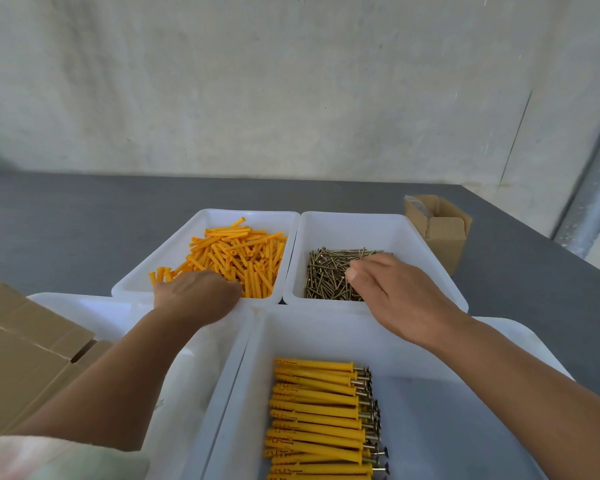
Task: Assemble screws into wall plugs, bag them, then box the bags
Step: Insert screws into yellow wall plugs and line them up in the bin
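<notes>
Assembled plugs (319, 417) are lying in rows in the near tray (326, 334) at 6 o'clock. I'm watching the left hand (196, 292) dipping into loose plugs (236, 254) at 11 o'clock, its fingers hidden, so I cannot tell its grip. The right hand (399, 292) is curling over screws (326, 275) at 1 o'clock, and I cannot tell whether it is pinching one. A box (440, 230) is sitting at 2 o'clock.

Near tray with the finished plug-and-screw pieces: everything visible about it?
White, smooth-looking plastic near tray, sloped walls, rounded rim, level, closest to the camera, cut off by the frame's bottom edge. Assembled pieces, yellow plugs with screw heads pointing right, lie in a neat row left of centre; the floor right of them is bare. The right forearm crosses over its right rim.
</notes>
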The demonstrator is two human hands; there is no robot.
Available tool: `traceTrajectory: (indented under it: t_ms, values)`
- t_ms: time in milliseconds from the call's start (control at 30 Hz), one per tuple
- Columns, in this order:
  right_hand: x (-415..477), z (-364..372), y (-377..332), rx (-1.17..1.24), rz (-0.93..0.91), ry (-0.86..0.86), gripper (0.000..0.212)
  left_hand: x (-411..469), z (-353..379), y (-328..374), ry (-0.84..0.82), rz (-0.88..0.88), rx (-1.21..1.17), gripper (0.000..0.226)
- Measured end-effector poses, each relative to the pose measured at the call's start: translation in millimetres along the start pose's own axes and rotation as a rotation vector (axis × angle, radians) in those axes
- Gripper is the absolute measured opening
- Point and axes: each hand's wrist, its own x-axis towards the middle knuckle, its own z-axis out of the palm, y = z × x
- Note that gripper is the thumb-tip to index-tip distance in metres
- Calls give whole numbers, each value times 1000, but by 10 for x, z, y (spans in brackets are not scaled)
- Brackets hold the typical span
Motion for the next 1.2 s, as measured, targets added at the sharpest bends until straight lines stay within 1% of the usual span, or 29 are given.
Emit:
traceTrajectory:
  t_ms: [67,133,267,333,400,467,567,667,900,1000,1067,1200]
  values:
    - [9,-14,-28,5,-8,35,49,-37,-3,11,69,8,-69,30]
    - [11,-28,-53,16,-18,75,50,-86,-16,28,164,54,-212,23]
    - [-3,-56,-81,63,-38,147,51,-148,-109,111,295,89,-479,28]
    - [-8,-64,-92,102,-45,175,50,-181,-169,154,366,113,-639,20]
    - [-13,-70,-102,134,-42,204,47,-224,-215,195,393,157,-834,11]
    - [-20,-87,-124,165,-29,234,43,-276,-251,241,358,190,-1062,10]
    - [-42,-129,-187,255,-8,258,39,-354,-287,317,172,173,-1391,16]
    - [-56,-152,-215,321,28,243,41,-406,-296,397,23,132,-1555,21]
    - [-64,-123,-208,446,35,191,46,-453,-295,448,-86,109,-1710,30]
    - [-73,-127,-251,488,1,110,57,-462,-298,457,-92,97,-1726,35]
    - [-81,-109,-271,476,-32,33,63,-466,-297,456,-87,80,-1740,43]
    - [-92,-62,-297,465,-99,-51,55,-457,-297,456,-71,60,-1747,59]
